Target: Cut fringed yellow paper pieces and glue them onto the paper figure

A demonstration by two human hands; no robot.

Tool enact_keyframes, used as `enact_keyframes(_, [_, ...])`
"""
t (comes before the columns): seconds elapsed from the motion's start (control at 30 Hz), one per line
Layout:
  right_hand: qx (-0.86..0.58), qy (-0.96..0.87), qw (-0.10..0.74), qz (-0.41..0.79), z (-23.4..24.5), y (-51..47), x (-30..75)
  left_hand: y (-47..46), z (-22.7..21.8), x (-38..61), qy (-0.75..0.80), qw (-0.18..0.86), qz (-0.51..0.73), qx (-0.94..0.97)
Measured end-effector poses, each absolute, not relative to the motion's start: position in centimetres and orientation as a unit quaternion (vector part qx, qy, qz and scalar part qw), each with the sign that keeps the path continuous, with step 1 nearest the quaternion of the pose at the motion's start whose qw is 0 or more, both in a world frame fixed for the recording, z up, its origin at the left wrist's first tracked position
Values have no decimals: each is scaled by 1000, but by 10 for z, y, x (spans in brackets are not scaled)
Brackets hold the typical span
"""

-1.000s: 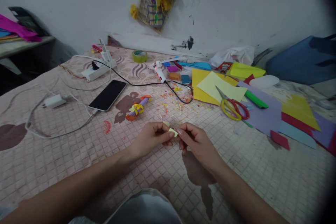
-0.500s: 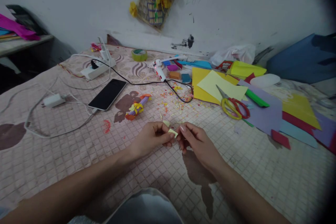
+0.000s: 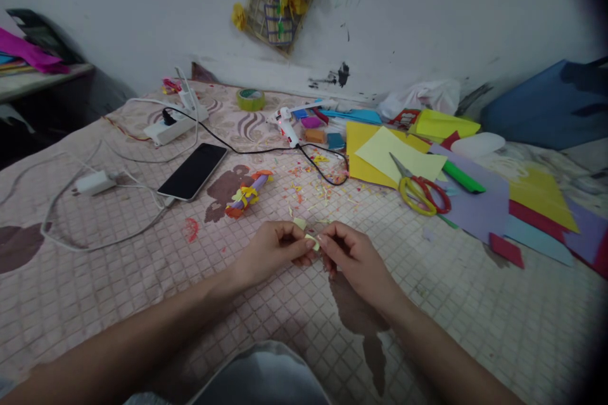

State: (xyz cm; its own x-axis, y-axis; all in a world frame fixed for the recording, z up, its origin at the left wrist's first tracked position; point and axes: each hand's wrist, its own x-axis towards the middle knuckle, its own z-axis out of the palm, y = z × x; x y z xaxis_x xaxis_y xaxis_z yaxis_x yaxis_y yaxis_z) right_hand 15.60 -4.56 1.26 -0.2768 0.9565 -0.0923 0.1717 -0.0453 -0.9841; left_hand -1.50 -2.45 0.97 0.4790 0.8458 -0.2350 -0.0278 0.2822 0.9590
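Observation:
My left hand [image 3: 274, 252] and my right hand [image 3: 354, 259] meet low over the pink quilted cloth [image 3: 118, 278]. Both pinch a small pale yellow paper piece [image 3: 312, 240] between thumb and fingertips, fingers curled. Another tiny pale scrap [image 3: 299, 223] lies just beyond the left hand. A little farther left lies a rolled paper craft [image 3: 247, 193] with orange, yellow and purple bands. Yellow and red scissors [image 3: 420, 190] rest on yellow paper sheets [image 3: 380, 152] to the right.
A phone [image 3: 192, 171] lies left of centre with a charger [image 3: 95, 182] and white cables. A power strip [image 3: 173, 123], tape roll [image 3: 251, 99] and glue gun [image 3: 287, 126] sit near the wall. Coloured paper sheets [image 3: 541, 202] cover the right side.
My right hand's fingers have closed in slightly on the paper piece, so less of it shows. The hands stay in the same place.

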Motion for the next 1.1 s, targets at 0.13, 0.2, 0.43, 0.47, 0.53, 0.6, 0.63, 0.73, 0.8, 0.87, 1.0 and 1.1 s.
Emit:
enact_keyframes(0.13, [-464, -560, 367, 580, 11, -46, 156, -23, 8, -16, 399, 707, 323, 485])
enact_keyframes(0.2, [-456, -548, 368, 596, 11, -46, 155, -23, 7, -16, 398, 710, 321, 483])
enact_keyframes(0.43, [-451, -546, 361, 606, 11, -46, 157, -22, 7, -17, 404, 703, 315, 493])
enact_keyframes(0.47, [-451, -550, 360, 604, 11, -45, 157, -22, 7, -17, 405, 701, 315, 495])
enact_keyframes(0.53, [-452, -555, 355, 601, 11, -45, 157, -22, 7, -17, 407, 699, 313, 498])
enact_keyframes(0.6, [-454, -561, 351, 596, 11, -45, 157, -22, 7, -17, 408, 695, 311, 504])
enact_keyframes(0.63, [-455, -564, 350, 593, 12, -45, 157, -22, 7, -17, 407, 693, 312, 507])
enact_keyframes(0.73, [-457, -575, 344, 586, 13, -45, 156, -23, 6, -17, 402, 685, 318, 518])
enact_keyframes(0.8, [-460, -582, 339, 579, 14, -44, 156, -22, 6, -17, 397, 680, 319, 527])
enact_keyframes(0.87, [-464, -588, 339, 568, 13, -44, 156, -22, 7, -18, 391, 685, 309, 532])
enact_keyframes(1.0, [-470, -593, 350, 553, 13, -44, 156, -20, 11, -20, 388, 690, 288, 539])
enact_keyframes(1.1, [-472, -581, 335, 573, 13, -46, 155, -21, 14, -20, 401, 641, 307, 578])
